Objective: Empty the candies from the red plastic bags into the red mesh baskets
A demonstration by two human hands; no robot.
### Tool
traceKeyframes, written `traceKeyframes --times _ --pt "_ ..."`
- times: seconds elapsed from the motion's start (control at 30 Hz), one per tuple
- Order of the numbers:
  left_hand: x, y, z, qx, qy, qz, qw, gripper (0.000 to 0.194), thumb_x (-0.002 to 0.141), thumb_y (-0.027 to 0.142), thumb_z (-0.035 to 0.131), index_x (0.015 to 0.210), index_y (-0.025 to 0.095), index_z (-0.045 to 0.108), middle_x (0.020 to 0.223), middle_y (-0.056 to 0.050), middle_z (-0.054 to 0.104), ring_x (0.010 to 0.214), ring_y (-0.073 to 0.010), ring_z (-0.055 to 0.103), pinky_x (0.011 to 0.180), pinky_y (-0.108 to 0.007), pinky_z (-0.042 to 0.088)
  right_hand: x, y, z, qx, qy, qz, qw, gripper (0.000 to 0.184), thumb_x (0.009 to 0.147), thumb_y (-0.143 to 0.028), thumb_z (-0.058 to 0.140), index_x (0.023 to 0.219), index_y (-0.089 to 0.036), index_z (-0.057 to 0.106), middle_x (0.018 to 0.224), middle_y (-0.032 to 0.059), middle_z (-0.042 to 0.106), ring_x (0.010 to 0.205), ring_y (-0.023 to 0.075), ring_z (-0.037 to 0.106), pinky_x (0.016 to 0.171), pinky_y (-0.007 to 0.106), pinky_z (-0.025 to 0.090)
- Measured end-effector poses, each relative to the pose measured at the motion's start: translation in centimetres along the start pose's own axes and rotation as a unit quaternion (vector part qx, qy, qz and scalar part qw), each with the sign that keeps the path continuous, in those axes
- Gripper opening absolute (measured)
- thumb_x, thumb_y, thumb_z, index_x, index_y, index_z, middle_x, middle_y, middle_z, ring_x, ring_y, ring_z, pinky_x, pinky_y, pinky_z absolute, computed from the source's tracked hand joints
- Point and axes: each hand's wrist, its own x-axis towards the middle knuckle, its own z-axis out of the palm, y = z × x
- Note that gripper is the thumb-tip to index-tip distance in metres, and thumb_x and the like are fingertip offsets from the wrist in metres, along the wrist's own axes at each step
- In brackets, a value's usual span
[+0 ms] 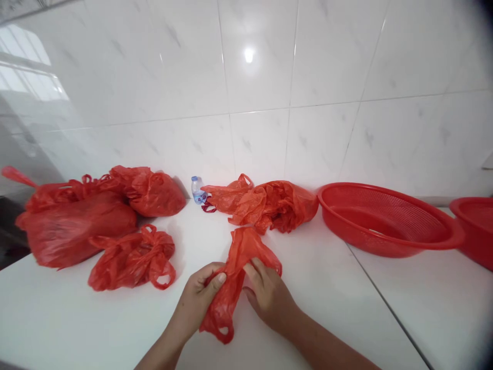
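A thin red plastic bag [227,303] lies in front of me on the white table, one looped handle toward me. My left hand [200,290] pinches its left edge between thumb and fingers. On the bag's right side, my right hand [267,295] has its fingertips pressed against the plastic; its thumb stands apart, and the tips are partly hidden in the folds. Just behind is a heap of crumpled red plastic bags [277,203], nearly touching the far end of the bag I handle.
At left stand filled red bags [84,221] and a smaller knotted red bag [131,259]. A small plastic bottle [198,190] stands by the tiled wall [258,139]. Right of the heap are a red plastic basket [385,221] and another red basket [475,231]. A seam crosses the table [331,318].
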Motion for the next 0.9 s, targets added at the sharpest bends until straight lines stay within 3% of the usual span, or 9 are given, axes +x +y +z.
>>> traceKeyframes --times 0.1,0.2,0.3,0.43,0.5,0.6,0.7,0.8,0.9 --pt "-0.1 0.2 0.0 -0.054 0.042 -0.026 0.997 0.022 0.082 0.040 0.058 0.085 0.019 0.063 0.074 0.000 0.060 0.069 -0.0138 0.055 0.064 -0.024 0.045 -0.3 0.3 0.7 -0.050 -0.022 -0.027 0.998 0.045 0.084 -0.005 0.042 0.126 -0.017 0.050 0.096 0.0104 0.063 0.075 0.0202 0.054 0.067 0.034 0.045" --pt "-0.2 0.2 -0.3 -0.095 0.067 -0.038 0.993 0.023 0.078 0.040 0.064 0.077 0.017 0.060 0.068 0.002 0.057 0.062 -0.0113 0.052 0.058 -0.021 0.043 -0.2 0.5 0.9 -0.056 -0.048 -0.027 0.997 0.032 0.080 0.000 0.042 0.096 -0.018 0.063 0.068 0.0034 0.056 0.063 0.0175 0.047 0.058 0.030 0.039" --pt "0.2 -0.1 -1.0 -0.134 0.141 -0.029 0.980 0.025 0.074 0.040 0.068 0.077 0.017 0.059 0.067 0.003 0.058 0.060 -0.0108 0.053 0.056 -0.020 0.043 0.0 0.5 0.3 -0.048 -0.055 -0.035 0.997 0.022 0.075 -0.001 0.046 0.070 -0.018 0.059 0.073 0.0043 0.057 0.069 0.0180 0.048 0.063 0.031 0.039" --pt "1.5 -0.1 -2.8 -0.243 0.312 0.008 0.919 0.031 0.066 0.040 0.074 0.080 0.019 0.057 0.066 0.004 0.059 0.057 -0.0100 0.055 0.054 -0.019 0.046 -0.9 1.0 -1.5 -0.085 -0.058 -0.046 0.994 0.023 0.069 0.000 0.046 0.076 -0.017 0.061 0.081 0.0069 0.061 0.076 0.0197 0.051 0.071 0.034 0.041" --pt "2.3 0.1 -3.5 -0.304 0.344 0.020 0.888 0.033 0.060 0.035 0.078 0.076 0.018 0.055 0.065 0.006 0.059 0.057 -0.0088 0.055 0.056 -0.018 0.047 -1.9 1.5 -2.6 -0.139 -0.070 0.000 0.988 0.024 0.067 0.002 0.046 0.073 -0.017 0.060 0.071 0.0057 0.060 0.070 0.0197 0.052 0.065 0.033 0.040" --pt "3.0 0.2 -3.1 -0.347 0.325 0.008 0.880 0.034 0.056 0.030 0.081 0.070 0.017 0.053 0.062 0.006 0.058 0.054 -0.0073 0.054 0.056 -0.017 0.048 -3.4 2.0 -4.8 -0.206 -0.089 0.080 0.971 0.023 0.066 0.001 0.049 0.073 -0.017 0.060 0.068 0.0056 0.060 0.066 0.0208 0.054 0.056 0.032 0.038" --pt "3.2 0.3 -0.9 -0.346 0.270 -0.025 0.898 0.031 0.062 0.031 0.078 0.077 0.017 0.056 0.065 0.004 0.060 0.055 -0.0083 0.056 0.055 -0.018 0.048 -4.0 0.9 -7.3 -0.206 -0.089 0.110 0.968 0.013 0.072 -0.011 0.056 0.082 -0.017 0.061 0.074 0.0077 0.064 0.069 0.0244 0.058 0.055 0.034 0.040" --pt "3.1 0.8 1.8 -0.346 0.206 -0.050 0.914 0.030 0.066 0.035 0.075 0.083 0.017 0.058 0.068 0.003 0.061 0.055 -0.0089 0.057 0.055 -0.020 0.048 -3.6 -1.5 -9.3 -0.146 -0.071 0.091 0.982 0.015 0.078 -0.023 0.057 0.092 -0.018 0.061 0.081 0.0084 0.066 0.074 0.0258 0.059 0.061 0.036 0.045" --pt "2.9 1.5 4.2 -0.348 0.143 -0.068 0.924 0.028 0.069 0.036 0.074 0.080 0.016 0.058 0.067 0.003 0.060 0.053 -0.0084 0.055 0.053 -0.019 0.047 -2.9 -3.8 -10.0 -0.017 -0.082 0.054 0.995 0.017 0.083 -0.018 0.048 0.096 -0.019 0.060 0.081 0.0054 0.066 0.070 0.0208 0.059 0.060 0.032 0.046"
